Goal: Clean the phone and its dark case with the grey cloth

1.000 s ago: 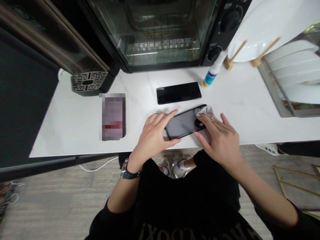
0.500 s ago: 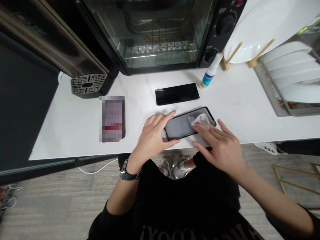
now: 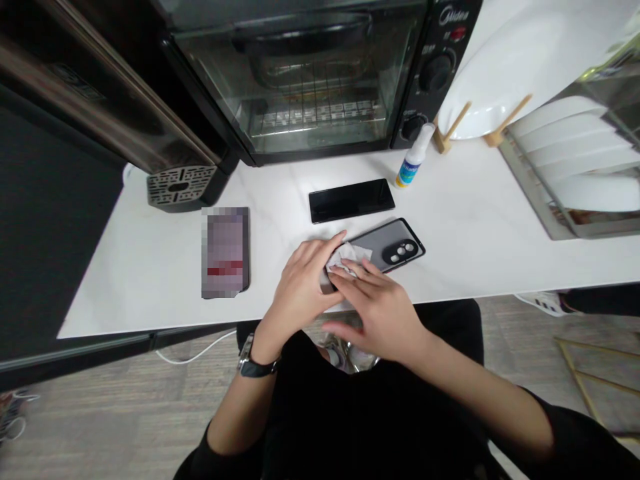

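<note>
A translucent grey phone case (image 3: 376,241) with a black rim and camera cutouts lies on the counter at a slant. My left hand (image 3: 303,280) grips its left end, with the thumb on the near edge and the fingers on the far edge. Under the fingers of my right hand (image 3: 383,310) a crumpled white tissue (image 3: 350,255) is pressed onto the left part of the case. Just beyond the case rests a black phone (image 3: 351,201), screen up. A small white spray bottle (image 3: 415,157) with a blue and yellow label stands to its right.
A blurred-out phone-shaped item (image 3: 225,252) lies at the left. The toaster oven (image 3: 310,87) and a machine with a drip tray (image 3: 181,187) stand at the back. To the right are a dish rack (image 3: 545,207) with plates and wooden plate stands (image 3: 495,138). The counter's front edge runs close to me.
My right hand has moved the tissue leftward along the case, from its right end to near my left hand. The camera cutouts are now uncovered. The view has shifted slightly.
</note>
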Available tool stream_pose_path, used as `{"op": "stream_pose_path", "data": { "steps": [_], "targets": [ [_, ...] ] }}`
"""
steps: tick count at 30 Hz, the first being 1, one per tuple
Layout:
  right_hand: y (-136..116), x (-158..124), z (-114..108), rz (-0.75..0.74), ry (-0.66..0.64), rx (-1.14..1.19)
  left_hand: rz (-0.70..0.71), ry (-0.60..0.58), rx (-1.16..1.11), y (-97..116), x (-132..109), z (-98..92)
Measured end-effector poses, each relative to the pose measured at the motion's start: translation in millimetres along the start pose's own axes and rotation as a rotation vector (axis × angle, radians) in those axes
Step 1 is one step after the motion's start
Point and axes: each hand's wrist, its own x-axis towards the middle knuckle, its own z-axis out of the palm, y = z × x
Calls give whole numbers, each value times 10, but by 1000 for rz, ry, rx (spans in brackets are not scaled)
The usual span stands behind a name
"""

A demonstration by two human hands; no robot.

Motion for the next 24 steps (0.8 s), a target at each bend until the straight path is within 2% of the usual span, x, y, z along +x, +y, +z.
{"op": "stream_pose_path", "data": {
  "steps": [2,5,9,13,18,21,24],
  "targets": [
    [-32,-93,-37,-35,-36,38,-7,-10,1,6,-1,4],
    [106,-295,-195,1,-60,17,-14,-34,22,29,6,10],
    [407,-513,-360,150,41,-198,-22,-43,28,43,20,9],
    [499,-487,-346,233,80,-311,-8,-31,27,45,25,3],
    [323,-122,-187,255,112,-206,16,-14,-2,29,25,0],
    [119,11,-67,117,56,-67,12,3,-8,18,21,-2],
    [-41,-42,-32,3,-18,38,9,8,-12,24,14,-5]
  ]
}}
